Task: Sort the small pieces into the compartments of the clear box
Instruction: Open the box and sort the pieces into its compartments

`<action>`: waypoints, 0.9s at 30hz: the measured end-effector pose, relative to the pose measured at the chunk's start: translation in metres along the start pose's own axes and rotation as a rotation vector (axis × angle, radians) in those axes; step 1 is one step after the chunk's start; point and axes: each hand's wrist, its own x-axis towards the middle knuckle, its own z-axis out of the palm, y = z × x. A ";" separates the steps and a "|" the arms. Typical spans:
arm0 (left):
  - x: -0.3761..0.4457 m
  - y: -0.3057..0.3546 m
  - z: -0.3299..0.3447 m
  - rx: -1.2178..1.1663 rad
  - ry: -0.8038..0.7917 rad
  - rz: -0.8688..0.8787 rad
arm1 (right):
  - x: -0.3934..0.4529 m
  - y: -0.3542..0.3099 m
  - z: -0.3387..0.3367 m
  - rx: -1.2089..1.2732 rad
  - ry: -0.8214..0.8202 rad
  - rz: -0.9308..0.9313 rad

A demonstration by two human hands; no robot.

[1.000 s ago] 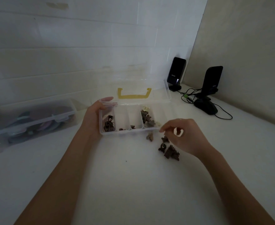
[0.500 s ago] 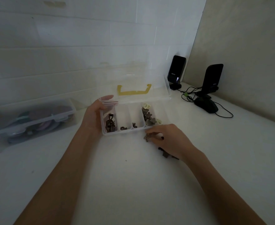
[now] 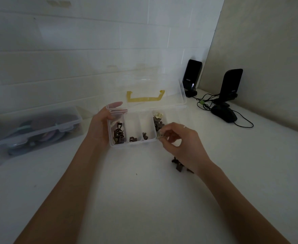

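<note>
Plainly the right hand, pinching a small piece at the clear box's near rim, may drop it outside, though the left hand grips the box's end wall.

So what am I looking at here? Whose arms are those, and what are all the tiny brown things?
There is no machine here. The arms belong to a person wearing a camera on their head, so you see just what they see, looking down at a white table.

The left hand holds the side of a clear box with its lid open. The box is split into little compartments, and some hold small brown pieces.

The right hand is at the box's near right corner, its fingers pinching one small piece. A few loose pieces lie on the table, partly hidden by that wrist.

Further back stand another clear container, two black speakers and a black mouse.
</note>
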 end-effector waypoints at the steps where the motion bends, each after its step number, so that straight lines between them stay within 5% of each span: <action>1: -0.001 0.000 0.001 0.000 -0.005 0.006 | 0.001 -0.002 0.001 -0.014 0.011 -0.008; 10: -0.002 0.003 0.001 0.027 -0.034 -0.011 | 0.027 -0.014 0.026 -0.215 -0.005 -0.072; 27: 0.000 0.002 0.000 0.015 -0.024 -0.035 | 0.012 -0.002 -0.003 -0.068 0.120 -0.040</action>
